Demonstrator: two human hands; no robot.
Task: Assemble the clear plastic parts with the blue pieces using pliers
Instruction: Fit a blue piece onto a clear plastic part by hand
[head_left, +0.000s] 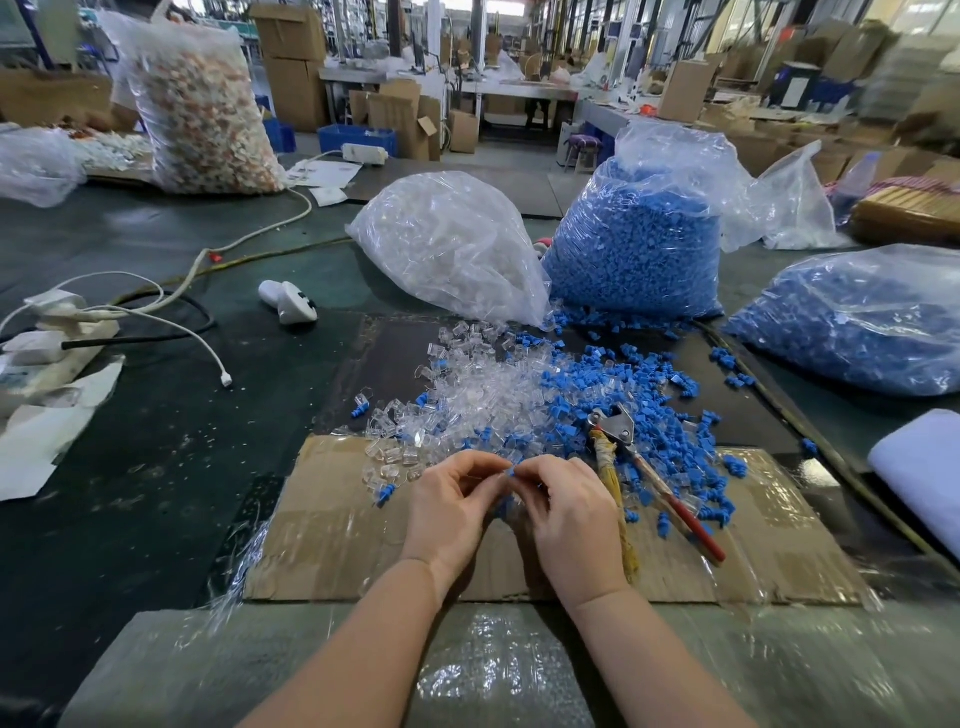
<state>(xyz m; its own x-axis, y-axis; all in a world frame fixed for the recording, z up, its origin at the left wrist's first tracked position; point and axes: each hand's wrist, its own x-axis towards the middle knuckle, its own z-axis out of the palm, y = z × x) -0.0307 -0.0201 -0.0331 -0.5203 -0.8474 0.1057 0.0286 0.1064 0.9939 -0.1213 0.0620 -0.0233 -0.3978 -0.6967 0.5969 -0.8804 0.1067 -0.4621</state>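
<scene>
Both hands fitting one blue piece by hand, pliers idle.
Left hand (451, 499) and right hand (563, 512) fingers pinch a blue piece (509, 471) just left of the pliers (644, 470); big loose pile (524, 395) behind pliers unassembled, so early.

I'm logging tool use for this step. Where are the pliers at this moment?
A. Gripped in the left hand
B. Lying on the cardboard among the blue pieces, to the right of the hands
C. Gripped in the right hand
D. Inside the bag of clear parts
B: the pliers lie untouched on the cardboard, while the left hand and right hand pinch a small blue piece between them.
</scene>
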